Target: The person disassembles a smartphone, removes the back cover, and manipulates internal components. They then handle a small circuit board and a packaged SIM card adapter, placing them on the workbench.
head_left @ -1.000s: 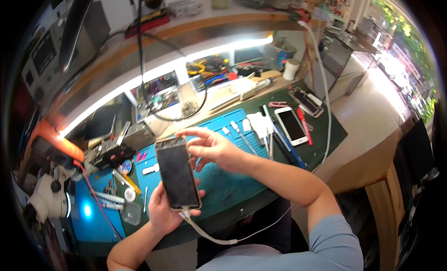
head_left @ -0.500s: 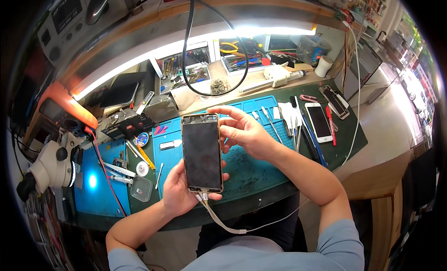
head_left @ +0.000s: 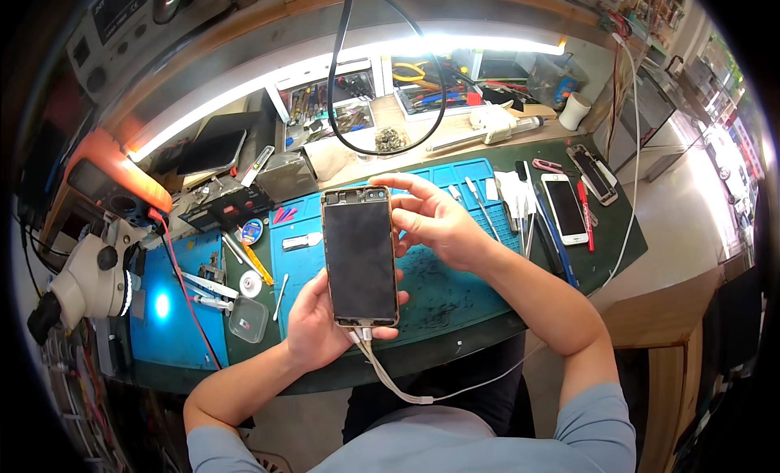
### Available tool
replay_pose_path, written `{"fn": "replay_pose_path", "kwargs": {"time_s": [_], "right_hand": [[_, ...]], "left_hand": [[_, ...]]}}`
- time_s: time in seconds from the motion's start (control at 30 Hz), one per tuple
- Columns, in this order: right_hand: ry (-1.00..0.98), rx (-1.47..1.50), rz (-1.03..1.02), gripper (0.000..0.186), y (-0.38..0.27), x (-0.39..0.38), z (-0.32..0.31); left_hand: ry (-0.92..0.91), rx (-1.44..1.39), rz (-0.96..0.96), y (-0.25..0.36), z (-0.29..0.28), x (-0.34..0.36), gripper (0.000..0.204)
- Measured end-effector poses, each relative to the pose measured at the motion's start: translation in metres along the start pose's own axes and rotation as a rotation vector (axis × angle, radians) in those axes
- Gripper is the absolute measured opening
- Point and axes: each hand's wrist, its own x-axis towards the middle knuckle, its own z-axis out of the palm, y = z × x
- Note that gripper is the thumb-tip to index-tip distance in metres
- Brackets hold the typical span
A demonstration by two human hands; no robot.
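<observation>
A smartphone (head_left: 362, 262) with a dark screen and its inner frame exposed at the top is held upright above the blue work mat (head_left: 455, 298). My left hand (head_left: 315, 331) wraps round its lower part, the thumb along the left edge and fingertips showing past the right one. At the upper right corner, my right hand (head_left: 443, 227) grips the edge with thumb and forefinger; its other fingers are partly hidden behind the phone. White charging cables (head_left: 375, 366) run from the phone's bottom end toward my lap.
A white phone (head_left: 565, 209), a red pen (head_left: 583, 214) and an opened phone (head_left: 591, 174) lie to the right. Leftward are an orange multimeter (head_left: 122, 176), a microscope (head_left: 85, 282) and a small clear box (head_left: 248, 319). A black cable loop (head_left: 333, 75) hangs in front of tool trays (head_left: 329, 115).
The phone and both hands sit slightly further right in the picture, and the phone slightly higher. The bench has shifted right in the picture too. Both hands keep their hold.
</observation>
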Motion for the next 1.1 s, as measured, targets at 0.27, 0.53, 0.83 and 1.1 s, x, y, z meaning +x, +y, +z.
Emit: {"fn": "replay_pose_path", "kwargs": {"time_s": [0.27, 0.53, 0.83, 1.1], "right_hand": [[0.006, -0.068, -0.031, 0.056, -0.0027, -0.0006, 0.0005], [0.006, -0.083, -0.038, 0.054, -0.0020, 0.0006, 0.0001], [0.042, -0.109, -0.044, 0.051, -0.0012, 0.0000, -0.0006], [0.036, -0.084, -0.042, 0.050, -0.0007, 0.0010, 0.0000]], "left_hand": [[0.041, 0.091, 0.020, -0.0027, 0.0049, 0.0004, 0.064], [0.024, 0.113, 0.044, -0.0039, 0.0062, -0.0009, 0.062], [0.021, 0.099, 0.050, -0.0062, 0.0048, -0.0002, 0.058], [0.026, 0.098, 0.052, -0.0058, 0.0053, -0.0006, 0.057]]}}
